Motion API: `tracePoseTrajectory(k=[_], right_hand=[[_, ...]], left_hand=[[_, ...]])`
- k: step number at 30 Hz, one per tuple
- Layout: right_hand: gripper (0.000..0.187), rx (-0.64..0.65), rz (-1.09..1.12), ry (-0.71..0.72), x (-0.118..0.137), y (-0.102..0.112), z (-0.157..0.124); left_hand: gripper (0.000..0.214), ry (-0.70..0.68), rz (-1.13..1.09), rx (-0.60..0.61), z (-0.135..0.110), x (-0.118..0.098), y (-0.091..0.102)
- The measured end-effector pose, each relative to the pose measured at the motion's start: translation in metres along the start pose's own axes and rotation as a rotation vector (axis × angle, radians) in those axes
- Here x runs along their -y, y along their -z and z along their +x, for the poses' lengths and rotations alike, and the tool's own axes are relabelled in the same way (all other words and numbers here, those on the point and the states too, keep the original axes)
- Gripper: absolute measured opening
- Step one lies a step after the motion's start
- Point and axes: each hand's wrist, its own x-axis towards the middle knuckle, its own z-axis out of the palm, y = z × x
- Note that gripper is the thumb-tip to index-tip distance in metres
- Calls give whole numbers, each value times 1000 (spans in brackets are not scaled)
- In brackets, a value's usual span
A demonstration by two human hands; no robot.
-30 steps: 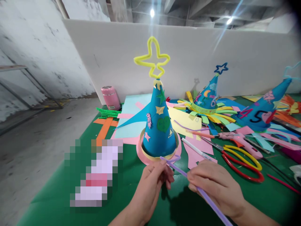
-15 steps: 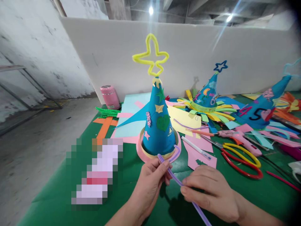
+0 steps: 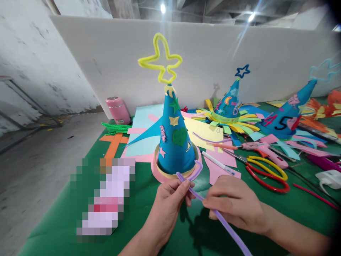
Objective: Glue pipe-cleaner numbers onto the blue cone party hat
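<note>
The left hand (image 3: 173,199) pinches a purple pipe cleaner (image 3: 230,230); just beside, the right hand (image 3: 236,203), fingers closed on it, should bend gently.

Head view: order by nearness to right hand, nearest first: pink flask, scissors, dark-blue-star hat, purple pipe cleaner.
1. Purple pipe cleaner, in the right hand.
2. Scissors, just ahead and right.
3. Dark-blue-star hat, farther back.
4. Pink flask, back left.
</note>
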Motion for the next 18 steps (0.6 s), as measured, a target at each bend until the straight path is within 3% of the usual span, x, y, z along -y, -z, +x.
tracePoseTrajectory(k=[7,12,18], right_hand=[[24,-201,436,-326,3,-16,11],[23,-321,571,-419,5,-34,18],[15,-264,545,-503,-2,-31,19]], left_hand=[[15,3,-99,5,1,2,0],[19,-1,-199,-18,1,1,-1],[22,19,-229,-10,0,-1,-2]])
